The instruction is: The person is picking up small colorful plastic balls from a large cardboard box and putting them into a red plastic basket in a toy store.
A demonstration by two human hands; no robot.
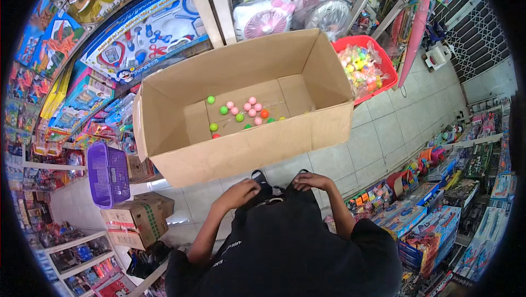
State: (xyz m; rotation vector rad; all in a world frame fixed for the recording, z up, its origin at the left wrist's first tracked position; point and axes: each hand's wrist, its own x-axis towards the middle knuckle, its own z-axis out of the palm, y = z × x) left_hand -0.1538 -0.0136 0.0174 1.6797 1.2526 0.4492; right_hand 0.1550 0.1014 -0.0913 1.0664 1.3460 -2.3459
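Note:
My left hand (243, 193) is at the left side of my dark clothing, fingers bent and touching or close to the cloth. On the other side, my right hand (311, 181) has its bent fingertips against the dark trousers (289, 192). Whether either hand grips the cloth is hard to see. In front of me stands a large open cardboard box (250, 153). Loose pink balls (252, 107), green balls (223, 110) and an orange ball (264, 113) lie on its floor. The near wall partly hides some balls. Both hands are apart from the box.
Behind the box's right end, a red plastic basket (388, 71) holds bagged colourful balls. A purple basket (107, 173) sits at left above a closed carton (137, 221). Shelves of boxed toys (431, 231) line both sides, and wrapped fans (267, 19) stand beyond the box.

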